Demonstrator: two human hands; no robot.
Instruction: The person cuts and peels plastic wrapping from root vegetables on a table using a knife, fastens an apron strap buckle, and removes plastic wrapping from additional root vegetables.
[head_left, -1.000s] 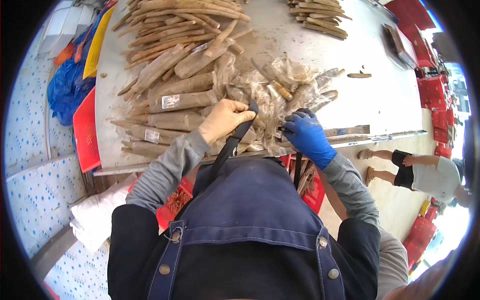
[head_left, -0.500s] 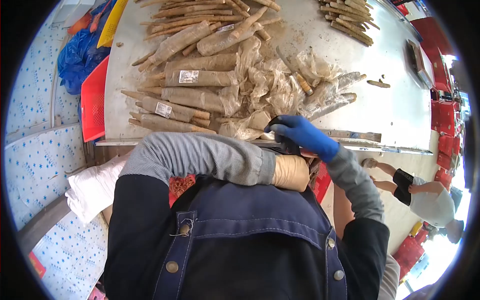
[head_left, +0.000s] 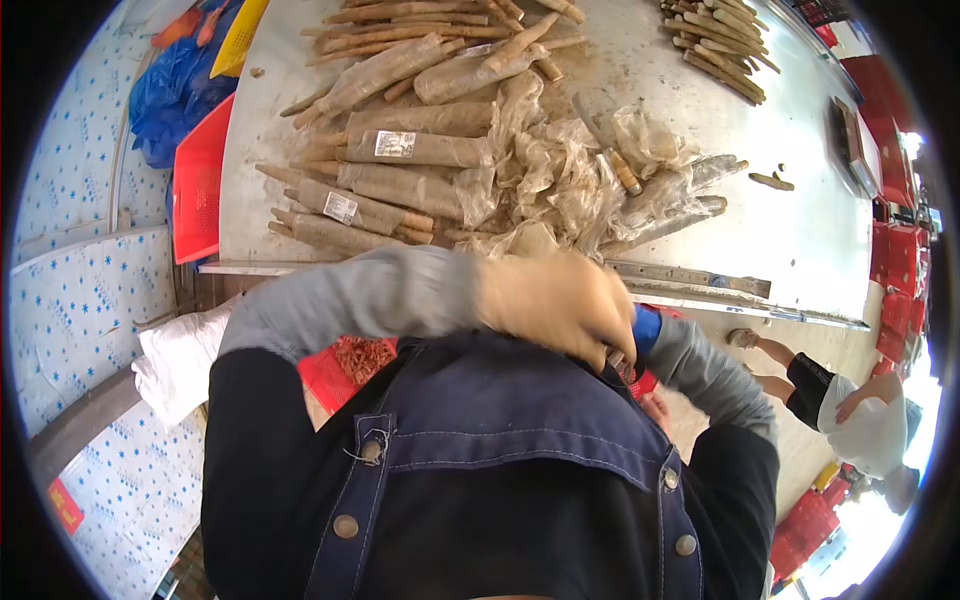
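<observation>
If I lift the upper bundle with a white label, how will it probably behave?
The upper labelled bundle will probably be stiff: it looks long and straight. The thin, crumpled plastic beside its right end may flop. Its rounded sides could let it roll, unless the bundle just below blocks it.

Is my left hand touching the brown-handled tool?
Apart: the head view shows crumpled plastic between your left hand and the brown-handled tool, which lies farther up the table.

On the pale counter [head_left: 825, 245], wrapped sticks [head_left: 425, 150] are laid left of a crumpled plastic heap [head_left: 560, 165], with loose sticks [head_left: 400, 38] piled to its far left. To the heap's far right, short sticks [head_left: 715, 45] are gathered; a metal strip [head_left: 690, 276] is set to its near right.
</observation>
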